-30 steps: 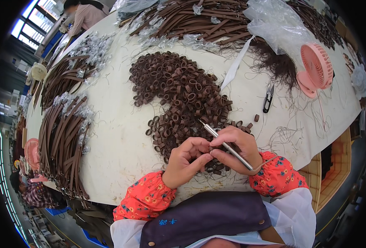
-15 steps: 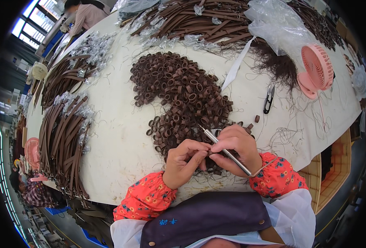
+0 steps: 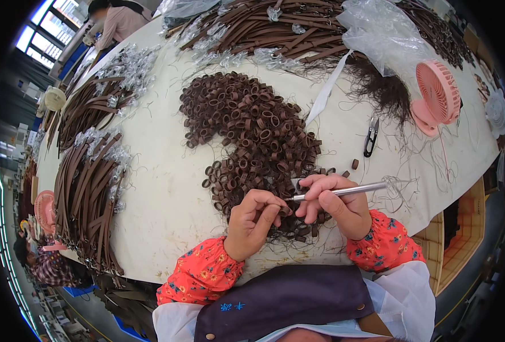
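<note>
Between the thumb and fingers of my left hand (image 3: 248, 223) is a small brown strap loop (image 3: 285, 210). My right hand (image 3: 343, 208) grips a slim silver pen-shaped tool (image 3: 367, 188) with a thin tip. The tool lies nearly level, and its tip points left, at or very close to the loop; whether they touch I cannot tell. Just beyond both hands spreads a large heap of brown strap loops (image 3: 264, 122). A few loops lie partly hidden under and around my fingers, among loose dark threads.
Thread snips (image 3: 371, 137) and a pink fan (image 3: 436, 94) stand to the right, near a tangle of dark threads (image 3: 386, 91). Brown belts (image 3: 84, 199) with plastic-wrapped buckles lie at left, more belts (image 3: 275, 28) at the back. A person (image 3: 121, 25) sits beyond the table.
My right hand has turned the silver tool from a steep slant to nearly level, its tip now at the loop. The right fingers have moved away from the left ones.
</note>
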Available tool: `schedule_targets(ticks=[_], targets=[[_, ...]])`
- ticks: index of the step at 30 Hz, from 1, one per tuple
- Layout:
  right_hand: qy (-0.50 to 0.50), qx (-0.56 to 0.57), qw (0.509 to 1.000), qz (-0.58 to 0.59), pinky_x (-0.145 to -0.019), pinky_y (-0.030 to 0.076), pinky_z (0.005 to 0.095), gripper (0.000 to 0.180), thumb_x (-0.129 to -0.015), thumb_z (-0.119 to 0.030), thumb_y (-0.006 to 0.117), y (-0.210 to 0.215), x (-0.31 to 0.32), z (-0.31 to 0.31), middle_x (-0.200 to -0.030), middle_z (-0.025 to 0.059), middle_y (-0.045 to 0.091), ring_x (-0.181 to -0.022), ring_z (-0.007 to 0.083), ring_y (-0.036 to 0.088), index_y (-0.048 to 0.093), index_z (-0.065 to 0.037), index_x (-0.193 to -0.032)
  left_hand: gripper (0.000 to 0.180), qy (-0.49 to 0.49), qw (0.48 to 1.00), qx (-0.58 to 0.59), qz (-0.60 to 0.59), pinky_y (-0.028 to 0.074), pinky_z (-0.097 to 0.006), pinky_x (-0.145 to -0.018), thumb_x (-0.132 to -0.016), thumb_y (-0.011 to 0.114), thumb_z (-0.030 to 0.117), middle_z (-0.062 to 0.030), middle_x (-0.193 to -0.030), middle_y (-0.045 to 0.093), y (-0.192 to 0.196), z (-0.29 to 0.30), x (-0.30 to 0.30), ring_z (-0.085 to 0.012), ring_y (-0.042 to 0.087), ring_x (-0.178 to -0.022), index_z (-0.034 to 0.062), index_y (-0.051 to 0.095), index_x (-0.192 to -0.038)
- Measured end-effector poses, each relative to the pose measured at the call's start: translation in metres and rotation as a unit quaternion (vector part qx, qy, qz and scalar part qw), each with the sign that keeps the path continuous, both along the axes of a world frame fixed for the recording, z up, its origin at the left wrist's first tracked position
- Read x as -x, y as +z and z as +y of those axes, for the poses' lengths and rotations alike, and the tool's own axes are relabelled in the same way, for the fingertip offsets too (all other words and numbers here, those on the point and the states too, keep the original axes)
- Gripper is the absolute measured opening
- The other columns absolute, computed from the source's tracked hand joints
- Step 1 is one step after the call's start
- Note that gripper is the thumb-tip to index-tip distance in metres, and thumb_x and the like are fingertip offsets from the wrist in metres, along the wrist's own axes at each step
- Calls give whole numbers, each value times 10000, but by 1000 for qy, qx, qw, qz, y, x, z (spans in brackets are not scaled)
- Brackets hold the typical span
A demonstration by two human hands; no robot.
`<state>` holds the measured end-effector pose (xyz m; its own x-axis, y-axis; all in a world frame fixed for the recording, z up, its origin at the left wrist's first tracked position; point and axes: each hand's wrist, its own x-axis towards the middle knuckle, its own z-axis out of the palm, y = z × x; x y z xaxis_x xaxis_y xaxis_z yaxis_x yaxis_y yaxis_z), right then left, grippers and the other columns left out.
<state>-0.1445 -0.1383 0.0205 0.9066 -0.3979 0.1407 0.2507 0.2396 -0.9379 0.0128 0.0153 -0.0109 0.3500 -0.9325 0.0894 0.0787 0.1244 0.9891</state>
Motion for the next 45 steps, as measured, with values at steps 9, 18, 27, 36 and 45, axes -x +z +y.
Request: schedule_targets(ticks=[9,18,27,36,45], targets=[[10,85,996,-16,-1047,336,396,239,-1015,-221,448,0,-3,-4,-666,10,622,-746,128,646,590,-29,-1022,94,33,999,7,5,464,-194,-623,-969,502,9,-69,-918,636,2,-3,5,-54,565,-707,-5,545,-1051],[11,107,994,-11,-1045,336,399,245,-1019,-227,439,-2,-4,-4,-666,3,618,-733,120,639,590,-34,-1017,92,20,1000,4,0,474,-206,-630,-974,497,20,-84,-941,631,0,-1,4,-78,584,-752,7,522,-1062],[-96,360,928,-10,-819,448,374,226,-843,-88,675,-2,-12,0,-824,47,649,-850,217,619,577,-54,-1044,105,39,999,10,-22,508,-215,-662,-968,513,20,-94,-941,657,2,-3,6,-87,615,-749,-12,527,-1067],[-177,504,842,-70,-718,476,364,361,-689,24,715,-3,-16,1,-858,69,625,-775,271,602,604,-91,-1013,190,25,998,-49,-14,513,-227,-683,-922,598,14,-94,-973,677,8,-4,4,-98,639,-785,-23,585,-1108],[-178,524,829,-80,-709,483,347,338,-677,33,724,-3,-17,2,-826,58,614,-768,252,597,615,-87,-973,115,7,1000,5,12,489,-212,-688,-944,556,1,-82,-1013,658,2,-7,0,-92,631,-813,-23,597,-1048]])
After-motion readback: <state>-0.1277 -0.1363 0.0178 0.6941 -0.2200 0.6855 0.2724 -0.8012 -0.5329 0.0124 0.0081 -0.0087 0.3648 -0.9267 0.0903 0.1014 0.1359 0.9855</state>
